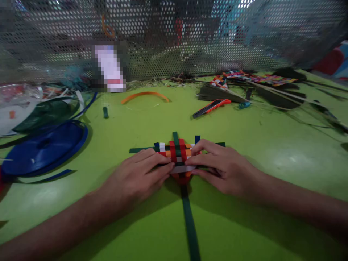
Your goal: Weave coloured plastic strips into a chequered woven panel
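Note:
A small woven piece of coloured strips [178,151] lies on the table in front of me, with red, white, orange, green and dark blue bands crossing. My left hand [143,172] grips its left side, fingertips pressed together near the front edge. On the opposite side, my right hand [225,165] pinches the piece between thumb and fingers. A white strip [181,169] runs crosswise between the two sets of fingertips. From the front of the weave, a long dark green strip [190,221] extends toward me. Shorter strip ends stick out at the back and sides. My fingers hide parts of both sides.
On the green table [152,123] a utility knife [212,107] lies beyond my right hand. Blue strip coils [46,148] and a green coil [49,114] lie left. An orange strip [145,94] curves farther back. Woven fans [228,90] lie back right, before a perforated screen [168,40].

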### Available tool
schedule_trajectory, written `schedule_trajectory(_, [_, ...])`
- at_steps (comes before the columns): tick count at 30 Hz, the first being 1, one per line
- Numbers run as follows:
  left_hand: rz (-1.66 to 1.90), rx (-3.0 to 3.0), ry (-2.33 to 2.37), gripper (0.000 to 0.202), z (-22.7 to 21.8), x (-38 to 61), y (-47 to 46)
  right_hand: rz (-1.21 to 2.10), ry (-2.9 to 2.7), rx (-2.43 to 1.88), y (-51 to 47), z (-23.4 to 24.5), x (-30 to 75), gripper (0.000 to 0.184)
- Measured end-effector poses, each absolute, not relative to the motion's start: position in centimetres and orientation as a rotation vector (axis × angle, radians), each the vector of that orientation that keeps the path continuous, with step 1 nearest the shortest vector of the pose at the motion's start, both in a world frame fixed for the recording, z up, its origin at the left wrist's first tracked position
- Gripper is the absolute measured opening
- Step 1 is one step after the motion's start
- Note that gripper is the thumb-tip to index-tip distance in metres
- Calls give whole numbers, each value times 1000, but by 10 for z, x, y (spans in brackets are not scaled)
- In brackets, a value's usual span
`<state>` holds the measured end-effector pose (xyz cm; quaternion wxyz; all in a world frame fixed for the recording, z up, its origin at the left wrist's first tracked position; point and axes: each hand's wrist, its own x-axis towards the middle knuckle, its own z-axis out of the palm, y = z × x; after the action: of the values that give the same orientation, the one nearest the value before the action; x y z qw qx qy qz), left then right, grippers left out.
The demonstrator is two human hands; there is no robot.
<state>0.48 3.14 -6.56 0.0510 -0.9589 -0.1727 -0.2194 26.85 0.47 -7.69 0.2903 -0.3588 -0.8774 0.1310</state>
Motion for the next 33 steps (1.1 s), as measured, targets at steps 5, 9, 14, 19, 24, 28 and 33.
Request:
schedule_trajectory(5, [-686,-2887,-491,19,-68,4,30,241,-2327,-935,-1,-79,266,20])
schedule_trajectory(9, [-699,-2906,-469,19,-68,3,30,177,-2342,-960,-5,-76,263,20])
schedule_trajectory(14, [-707,-2978,-458,19,-67,1,29,168,-2296,-1041,-8,-75,262,20])
schedule_trajectory(19, [-805,-3057,-571,21,-66,2,31,176,-2259,-1161,-7,-74,263,21])
schedule_trajectory(24, [-928,-3159,-712,19,-61,3,31,165,-2311,-1165,-6,-73,264,18])
schedule_trajectory(28, [-949,-3142,-705,18,-61,1,30,145,-2355,-1102,-4,-73,264,14])
schedule_trajectory(33, [-845,-3191,-661,15,-64,-1,32,128,-2331,-1104,-3,-74,263,13])
